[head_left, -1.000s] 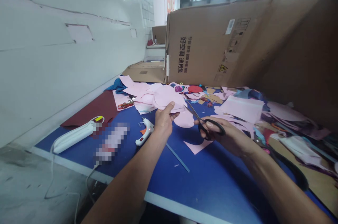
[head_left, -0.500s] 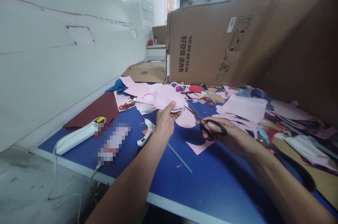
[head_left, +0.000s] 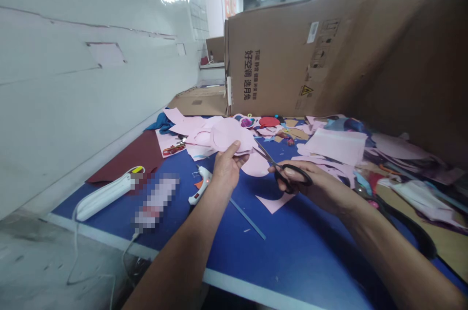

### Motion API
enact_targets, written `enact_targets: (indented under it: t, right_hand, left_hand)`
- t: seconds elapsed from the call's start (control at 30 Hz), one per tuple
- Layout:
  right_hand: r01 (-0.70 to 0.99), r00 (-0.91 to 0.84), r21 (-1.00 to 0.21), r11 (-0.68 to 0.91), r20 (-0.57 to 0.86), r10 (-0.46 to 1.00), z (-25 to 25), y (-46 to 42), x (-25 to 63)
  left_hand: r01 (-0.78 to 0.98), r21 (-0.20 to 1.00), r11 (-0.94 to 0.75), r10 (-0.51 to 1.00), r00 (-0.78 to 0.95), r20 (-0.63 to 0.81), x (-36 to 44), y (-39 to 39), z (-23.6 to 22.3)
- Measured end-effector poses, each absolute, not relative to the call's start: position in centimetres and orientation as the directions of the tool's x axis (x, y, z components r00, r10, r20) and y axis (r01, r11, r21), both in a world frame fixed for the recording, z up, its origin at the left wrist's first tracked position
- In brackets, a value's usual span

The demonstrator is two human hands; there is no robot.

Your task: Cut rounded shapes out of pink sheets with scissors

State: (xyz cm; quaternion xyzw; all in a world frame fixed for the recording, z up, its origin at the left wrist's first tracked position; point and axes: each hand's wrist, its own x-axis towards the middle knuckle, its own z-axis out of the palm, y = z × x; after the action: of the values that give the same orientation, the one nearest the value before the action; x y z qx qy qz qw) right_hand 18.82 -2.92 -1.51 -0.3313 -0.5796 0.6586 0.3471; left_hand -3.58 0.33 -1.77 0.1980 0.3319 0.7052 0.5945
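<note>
My left hand (head_left: 227, 166) pinches a rounded piece of pink sheet (head_left: 230, 134) between thumb and fingers, holding it above the table. Whether the sheet is paper or foam I cannot tell. Black-handled scissors (head_left: 294, 177) are in my right hand (head_left: 314, 183), their blades pointing at the right edge of the pink piece. Under that edge another rounded pink piece (head_left: 256, 166) shows. A pink offcut with a curved edge (head_left: 274, 203) lies on the blue table (head_left: 288, 261) below the scissors. A white hot glue gun (head_left: 200, 185) rests left of my left forearm.
Pink scraps (head_left: 336, 146) and coloured bits are heaped to the right and back. A large cardboard box (head_left: 278, 66) stands behind. At left lie a maroon sheet (head_left: 127, 156), a white power strip (head_left: 106, 195) with its cord, and a blurred-out item (head_left: 157, 205). A thin blue strip (head_left: 248, 220) lies in front.
Both hands keep nearly the same pose, with the scissors still at the pink piece's edge. The whole view has shifted slightly; nothing was let go or picked up.
</note>
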Motion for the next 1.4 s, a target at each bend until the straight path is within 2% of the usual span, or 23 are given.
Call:
enact_targets:
  t: [0.77, 1.4]
  right_hand:
    - [-0.075, -0.529, -0.996, -0.044, 0.002, 0.849, -1.5, -2.8, 18.5]
    - [-0.162, -0.512, -0.983, -0.086, 0.01, 0.859, -1.9, -2.4, 18.2]
  left_hand:
    - [-0.621, 0.782, -0.055, 0.99, -0.135, -0.038, -2.2, -0.5, -2.1]
    - [-0.617, 0.786, -0.017, 0.99, -0.119, -0.072, -1.7, -1.0, -2.0]
